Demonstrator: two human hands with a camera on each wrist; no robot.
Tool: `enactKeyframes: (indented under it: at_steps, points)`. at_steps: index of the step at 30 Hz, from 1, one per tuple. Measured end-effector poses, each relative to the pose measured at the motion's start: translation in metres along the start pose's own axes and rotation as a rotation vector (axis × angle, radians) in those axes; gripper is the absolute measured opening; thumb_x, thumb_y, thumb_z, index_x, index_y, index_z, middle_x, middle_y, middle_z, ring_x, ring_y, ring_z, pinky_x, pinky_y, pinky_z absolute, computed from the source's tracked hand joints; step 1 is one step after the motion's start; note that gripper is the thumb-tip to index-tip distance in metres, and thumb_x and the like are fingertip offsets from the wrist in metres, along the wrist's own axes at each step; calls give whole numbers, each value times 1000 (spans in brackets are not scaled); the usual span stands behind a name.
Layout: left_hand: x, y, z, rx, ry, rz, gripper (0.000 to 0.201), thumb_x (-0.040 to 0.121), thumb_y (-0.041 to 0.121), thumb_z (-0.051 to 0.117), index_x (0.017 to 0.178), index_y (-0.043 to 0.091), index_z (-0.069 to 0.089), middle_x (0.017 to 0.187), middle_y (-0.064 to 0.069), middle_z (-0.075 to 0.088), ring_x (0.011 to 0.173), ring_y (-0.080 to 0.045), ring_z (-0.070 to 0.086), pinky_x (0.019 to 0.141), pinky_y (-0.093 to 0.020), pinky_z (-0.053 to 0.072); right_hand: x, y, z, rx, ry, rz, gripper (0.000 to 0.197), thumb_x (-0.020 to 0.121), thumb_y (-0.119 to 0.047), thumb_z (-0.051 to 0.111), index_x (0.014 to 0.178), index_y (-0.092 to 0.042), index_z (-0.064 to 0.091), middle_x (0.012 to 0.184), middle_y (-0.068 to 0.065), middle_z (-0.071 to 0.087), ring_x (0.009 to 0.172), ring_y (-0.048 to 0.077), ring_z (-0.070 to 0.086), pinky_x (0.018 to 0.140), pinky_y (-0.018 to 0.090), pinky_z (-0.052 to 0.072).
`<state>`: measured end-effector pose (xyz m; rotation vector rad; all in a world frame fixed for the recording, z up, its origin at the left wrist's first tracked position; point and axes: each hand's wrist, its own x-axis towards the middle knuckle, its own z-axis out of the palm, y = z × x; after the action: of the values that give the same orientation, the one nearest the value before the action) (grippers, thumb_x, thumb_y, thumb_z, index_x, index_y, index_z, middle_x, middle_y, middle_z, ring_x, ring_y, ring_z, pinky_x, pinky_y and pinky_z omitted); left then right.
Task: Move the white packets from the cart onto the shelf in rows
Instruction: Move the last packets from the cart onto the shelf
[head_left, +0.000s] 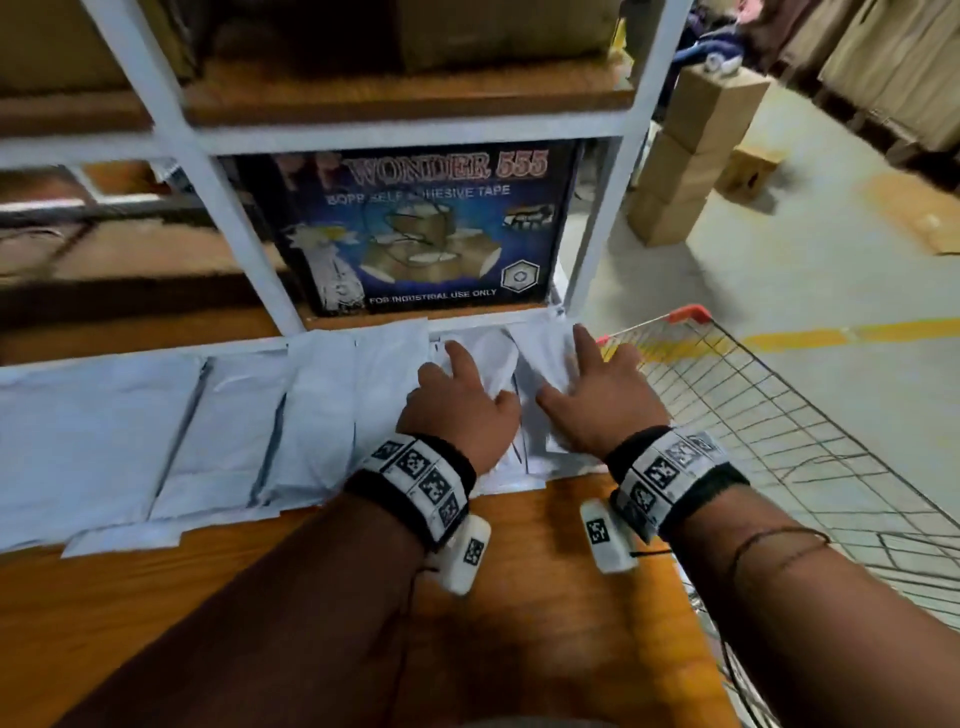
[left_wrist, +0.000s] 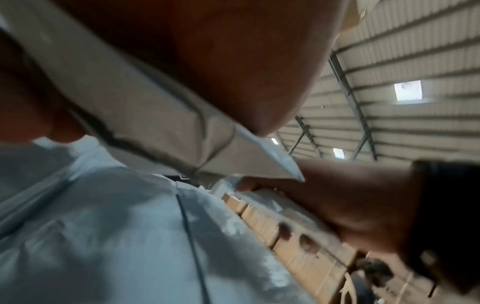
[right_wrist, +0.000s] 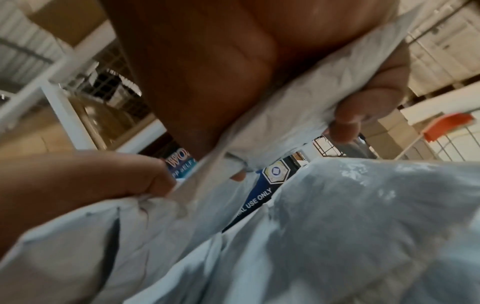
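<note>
Several white packets (head_left: 208, 426) lie side by side in a row on the wooden shelf (head_left: 545, 545). Both hands are at the row's right end, close together. My left hand (head_left: 462, 400) lies on a white packet (left_wrist: 142, 115), index finger stretched out and outer fingers curled at its edge. In the left wrist view that packet sits against the palm, lifted off the one below. My right hand (head_left: 597, 395) holds the end packet (right_wrist: 285, 107), thumb on one side and a fingertip (right_wrist: 345, 127) curled round the other edge. The wire cart (head_left: 779, 415) stands to the right.
A dark blue adhesive tape box (head_left: 426, 228) stands right behind the packets, between white shelf uprights (head_left: 249, 249). Stacked cardboard boxes (head_left: 696, 156) stand on the floor beyond the cart. The cart's red handle (head_left: 691, 314) is near the shelf's right post.
</note>
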<state>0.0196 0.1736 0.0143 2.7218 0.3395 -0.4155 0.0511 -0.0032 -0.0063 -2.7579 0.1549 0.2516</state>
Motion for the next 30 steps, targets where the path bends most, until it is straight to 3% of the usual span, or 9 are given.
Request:
enactKeyframes:
  at_steps: [5,9,12,14,16,18,21,26,30]
  points:
    - [32,15,14,6,13,-41,93,103,72,39,171,12,19,163,-23,35,142,-45,51,111,-51,48,18,-10,-1,-98,57,10,93,80,-88,42,161,-45,25,151,15,29,132,45,54,106,57,51]
    - [32,18,21,151,-26,-38,87,103,77,30,161,13,44,155,-22,46,136,-42,55,107,-51,51,29,-2,15,-163,-29,-31,79,81,-87,29,150,-48,35,155,13,35,135,44,48,106,59,50]
    - [26,18,20,315,11,78,65,110,61,32,153,17,53,152,-18,46,135,-38,50,103,-50,51,23,8,16,-247,32,-75,66,89,-80,27,139,-42,44,147,14,44,128,42,48,100,58,52]
    - [27,16,21,379,30,173,51,110,47,45,152,20,51,151,-14,43,136,-36,45,100,-49,52,20,12,15,-312,98,-116,68,92,-73,34,150,-39,41,143,15,44,130,40,46,101,54,50]
    - [31,12,25,375,11,185,53,107,41,51,155,20,47,152,-14,40,137,-37,44,100,-49,52,22,13,16,-385,88,-237,75,94,-71,33,162,-40,27,161,18,33,148,42,33,112,54,43]
    - [34,10,30,309,-48,131,60,108,42,49,163,17,40,156,-16,38,140,-39,47,105,-50,51,33,21,27,-409,0,-318,79,97,-72,26,168,-42,11,177,14,5,163,39,8,126,58,27]
    - [34,9,38,281,-86,107,70,112,43,42,171,9,25,163,-21,35,143,-41,52,110,-50,50,40,31,38,-392,-74,-343,79,99,-72,23,169,-42,0,179,8,-10,165,35,-8,130,61,18]
    - [29,11,30,329,-41,146,66,113,50,40,165,10,34,156,-20,43,134,-40,59,101,-48,53,37,31,32,-343,-80,-346,79,99,-78,20,169,-43,2,180,4,-8,166,31,-7,128,64,16]
    - [14,29,15,280,126,307,43,110,48,48,133,13,57,126,-14,60,107,-35,70,77,-39,49,29,36,11,-140,63,-335,76,101,-72,28,167,-33,31,176,8,22,161,32,21,127,55,28]
